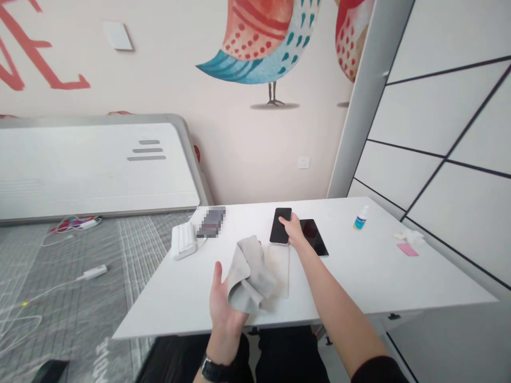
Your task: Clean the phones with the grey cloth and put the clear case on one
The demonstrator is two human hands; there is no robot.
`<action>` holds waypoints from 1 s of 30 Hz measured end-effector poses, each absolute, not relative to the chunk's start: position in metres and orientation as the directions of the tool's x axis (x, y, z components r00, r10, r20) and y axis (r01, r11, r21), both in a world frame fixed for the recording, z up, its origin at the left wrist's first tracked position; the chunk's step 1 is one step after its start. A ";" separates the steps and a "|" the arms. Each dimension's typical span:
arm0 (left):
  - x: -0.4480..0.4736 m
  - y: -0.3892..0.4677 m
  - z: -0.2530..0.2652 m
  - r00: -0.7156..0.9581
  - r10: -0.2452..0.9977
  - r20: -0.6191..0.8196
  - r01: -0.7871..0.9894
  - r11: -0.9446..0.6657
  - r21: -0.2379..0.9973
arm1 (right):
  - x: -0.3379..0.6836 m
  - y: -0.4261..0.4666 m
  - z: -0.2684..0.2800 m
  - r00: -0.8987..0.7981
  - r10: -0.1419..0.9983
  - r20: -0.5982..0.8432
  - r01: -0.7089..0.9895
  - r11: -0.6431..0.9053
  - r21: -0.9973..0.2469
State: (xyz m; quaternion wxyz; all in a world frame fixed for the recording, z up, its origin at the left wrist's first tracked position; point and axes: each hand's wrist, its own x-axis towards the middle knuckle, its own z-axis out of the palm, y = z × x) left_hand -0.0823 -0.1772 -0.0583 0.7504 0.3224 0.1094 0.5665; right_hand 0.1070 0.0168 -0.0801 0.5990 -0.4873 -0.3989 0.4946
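Note:
A crumpled grey cloth (251, 271) rests on the upturned palm of my left hand (223, 306), above the near part of the white table. The thumb points up beside the cloth, and the other fingers are mostly hidden behind it. My right hand (293, 230) reaches across the table and grips a dark smartphone (279, 226) by its right edge, thumb over the screen. A black tablet (315, 238) lies just right of that hand, partly covered by the wrist. Between the cloth and my right forearm lies a clear, flat rectangular case (282, 271).
At the table's left edge are a white ribbed object (184, 240) and a pixelated dark device (212, 222). A small bottle (360, 219), white tissue (411, 237) and a pink slip (408, 249) are on the right. Cables and an adapter (95, 272) lie on the carpet.

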 end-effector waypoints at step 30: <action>-0.066 -0.196 -0.039 0.178 0.918 0.354 0.417 -0.396 0.818 | 0.132 -0.156 -0.044 -0.316 0.935 0.159 0.235 0.239 -0.942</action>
